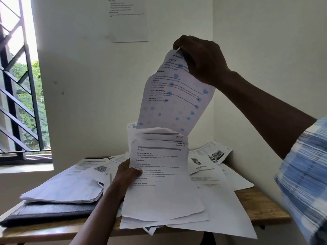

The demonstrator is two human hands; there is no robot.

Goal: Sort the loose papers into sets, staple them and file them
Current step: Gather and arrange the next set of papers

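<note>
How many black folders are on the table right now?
1. The black folder lies at the table left front, under a pile of papers; loose sheets cover the rest, so another could be hidden.

A small, plain office or study corner; white-painted walls [85, 76] meet behind a wooden table [256, 200] pushed into the angle; printed papers [208, 175] with typed headings, small photos and a QR code lie spread across the top, some stacked on a black folder [47, 213] at the left edge; a typed notice [128, 20] hangs on the wall above; to the left a window [14, 50] with dark metal bars [10, 103] lets in daylight and shows green trees [33, 112] outside.
</note>
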